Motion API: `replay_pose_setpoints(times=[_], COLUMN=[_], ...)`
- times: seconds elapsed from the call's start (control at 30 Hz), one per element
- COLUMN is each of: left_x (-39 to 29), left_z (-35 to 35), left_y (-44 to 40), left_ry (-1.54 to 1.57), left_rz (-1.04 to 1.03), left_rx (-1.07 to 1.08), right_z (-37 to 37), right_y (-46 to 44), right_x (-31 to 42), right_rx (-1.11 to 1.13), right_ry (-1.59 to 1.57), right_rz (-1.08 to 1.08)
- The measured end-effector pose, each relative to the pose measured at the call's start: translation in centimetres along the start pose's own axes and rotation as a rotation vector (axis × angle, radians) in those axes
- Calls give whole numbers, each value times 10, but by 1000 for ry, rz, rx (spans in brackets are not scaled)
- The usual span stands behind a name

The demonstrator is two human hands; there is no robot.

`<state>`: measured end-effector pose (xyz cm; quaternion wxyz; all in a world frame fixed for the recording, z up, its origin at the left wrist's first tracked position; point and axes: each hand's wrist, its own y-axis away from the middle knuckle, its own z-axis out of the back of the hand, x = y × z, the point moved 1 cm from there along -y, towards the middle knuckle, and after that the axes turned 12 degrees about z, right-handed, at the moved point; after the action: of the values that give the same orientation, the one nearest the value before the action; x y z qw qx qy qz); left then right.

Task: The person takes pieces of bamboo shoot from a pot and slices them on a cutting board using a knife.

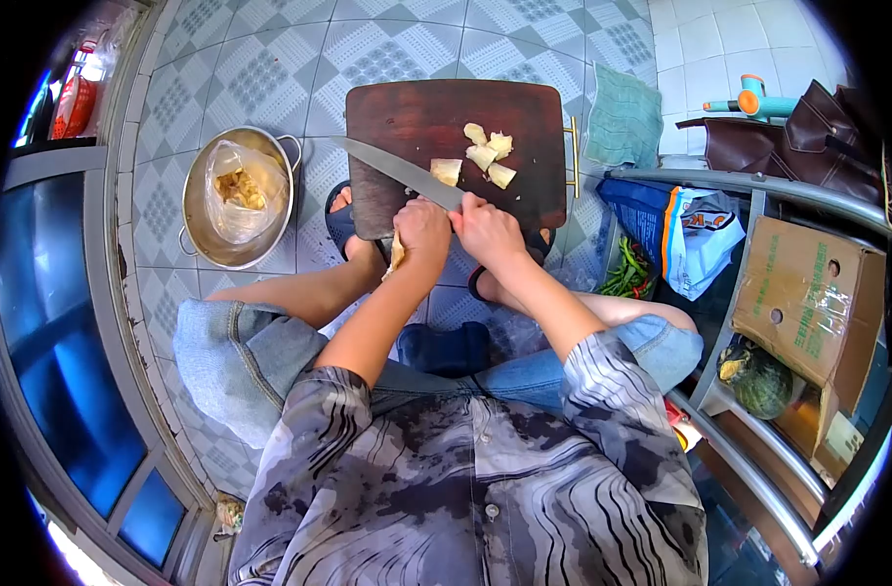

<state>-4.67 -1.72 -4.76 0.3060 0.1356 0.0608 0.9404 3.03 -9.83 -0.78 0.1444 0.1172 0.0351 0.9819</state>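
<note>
A dark wooden cutting board [407, 112] lies in front of me. Several pale cut chunks [482, 156] rest on its right half, one of them near the knife. My right hand [490, 230] is closed round the handle of a large knife [402, 171], whose blade points up and left across the board. At the board's near edge, my left hand [421, 230] is closed on a pale yellow piece [396, 256], which shows at its left side; the fingers are partly hidden. The two hands are close together.
A metal pot [197, 210] holding a plastic bag of yellowish pieces [239, 190] stands on the tiled floor at left. On the right are a blue-and-white bag [695, 234], green chillies [626, 272], a cardboard box [802, 293] and a green squash [761, 389] by metal rails.
</note>
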Motion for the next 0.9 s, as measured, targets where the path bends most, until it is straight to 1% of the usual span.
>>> replay_pose_setpoints(times=[0.07,0.13,0.17,0.2,0.27,0.3,0.37,0.43,0.5,0.57,0.6,0.63,0.67,0.7,0.77,0.8,0.83,0.9], left_x=[4,9,11,14,19,20,18,15,15,10,10,14,18,21,26,24,23,23], left_z=[1,0,-1,3,17,19,20,17,12,4,1,7,14,19,21,21,17,10], left_y=[-1,-6,-5,-3,-6,-6,-5,-5,-4,1,1,4,3,-2,-1,-4,-4,-5], left_ry=[125,124,127,124,163,167,252,276,293,154,186,178,238,302,275,250,253,332], left_rz=[7,-13,-22,-28,-10,-11,-4,-8,3,-68,-81,-88,-62,-25,-7,-9,-23,-22], left_rx=[29,24,32,32,123,122,118,117,112,4,16,18,88,155,165,170,176,80], right_z=[0,0,1,5,12,14,15,11,4,-4,-5,-4,-1,2,5,5,5,11], right_y=[-8,-10,-4,4,24,38,59,57,44,19,3,-12,-25,-28,-5,9,26,55], right_x=[-4,-11,-13,-17,-32,-43,-62,-58,-49,-33,-25,-13,-8,-10,-19,-28,-40,-61], right_rx=[24,16,13,30,83,83,184,187,186,-12,-14,37,80,70,42,153,159,194], right_ry=[1,15,12,-6,31,35,66,79,87,-20,-23,-52,-74,-70,-60,20,22,58], right_rz=[19,100,98,80,36,36,-22,-28,-19,60,59,55,63,78,80,-14,-27,-42])
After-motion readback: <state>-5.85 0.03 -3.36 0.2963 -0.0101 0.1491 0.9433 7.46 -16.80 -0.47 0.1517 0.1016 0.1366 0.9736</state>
